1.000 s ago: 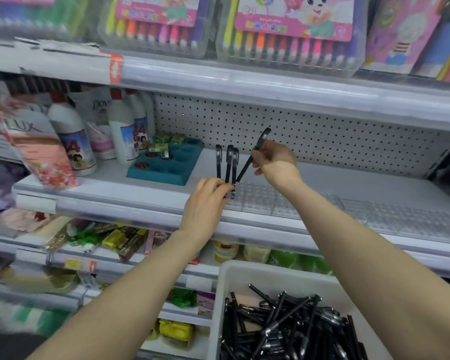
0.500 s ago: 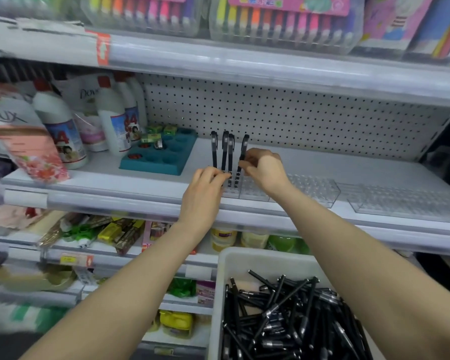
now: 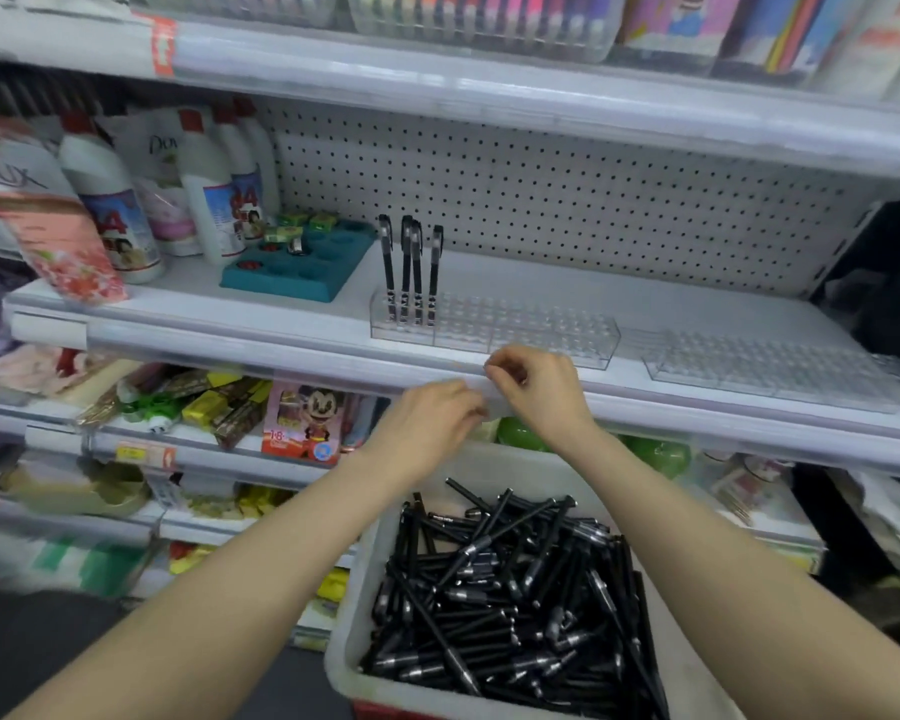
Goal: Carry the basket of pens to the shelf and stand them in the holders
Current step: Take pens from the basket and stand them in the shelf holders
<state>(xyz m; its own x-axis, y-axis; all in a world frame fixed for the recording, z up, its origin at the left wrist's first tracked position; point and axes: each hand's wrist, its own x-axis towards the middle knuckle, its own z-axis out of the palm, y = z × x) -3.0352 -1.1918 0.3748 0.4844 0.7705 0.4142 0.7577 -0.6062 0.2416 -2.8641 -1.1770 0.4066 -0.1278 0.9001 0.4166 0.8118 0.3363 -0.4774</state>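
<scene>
The left hand (image 3: 427, 423) and right hand (image 3: 539, 394) sit close together, fingers curled, holding nothing visible. Beyond them, four pens (image 3: 417, 272) stand upright in the clear holder (image 3: 541, 335). The basket (image 3: 349, 641), heaped with more, lies just beneath.

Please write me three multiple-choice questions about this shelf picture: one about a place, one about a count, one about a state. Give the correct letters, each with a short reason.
1. Where in the clear holder are the standing pens?
A) its left end
B) its middle
C) its right end

2. How many pens stand in it?
A) two
B) four
C) seven

3. How do the black pens in the white basket lie?
A) upright in rows
B) in a loose crossing heap
C) sealed in boxes

Answers: 1 A, the holes to their right hold nothing; 2 B, four capped tops rise side by side; 3 B, they lie across one another at many angles.
</scene>
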